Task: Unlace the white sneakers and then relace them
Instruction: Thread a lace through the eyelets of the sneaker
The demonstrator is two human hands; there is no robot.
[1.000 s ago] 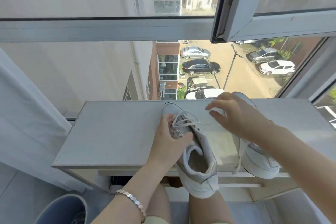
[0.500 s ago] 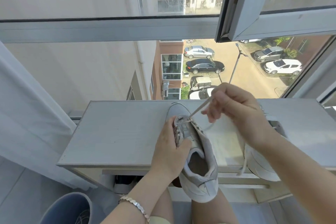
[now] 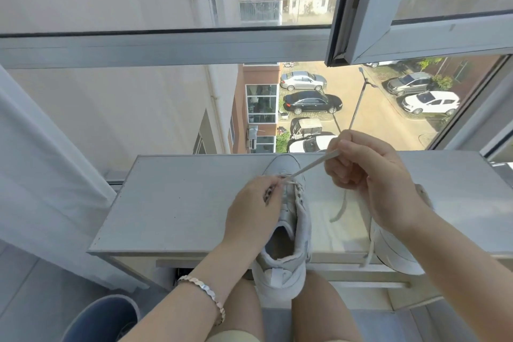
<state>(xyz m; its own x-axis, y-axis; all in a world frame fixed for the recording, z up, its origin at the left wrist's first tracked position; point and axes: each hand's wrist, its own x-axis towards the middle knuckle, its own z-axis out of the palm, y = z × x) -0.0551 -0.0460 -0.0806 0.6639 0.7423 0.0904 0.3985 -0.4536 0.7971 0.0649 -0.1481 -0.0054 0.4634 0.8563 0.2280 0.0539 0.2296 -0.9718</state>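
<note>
A white sneaker lies toe-away on the front edge of a pale table, its heel hanging over my lap. My left hand grips its left side near the eyelets. My right hand pinches a flat white lace and holds it taut, up and to the right of the shoe's lower eyelets. The lace's loose end dangles below that hand. A second white sneaker sits to the right, mostly hidden behind my right forearm, with its own lace hanging over the table edge.
A window frame stands right behind the table, with an open sash at upper right. A white curtain hangs at left. A blue bin stands on the floor at lower left. My knees are under the table's front edge.
My right hand has risen and moved right, drawing the lace out taut from the eyelets. My left hand stays on the shoe's side.
</note>
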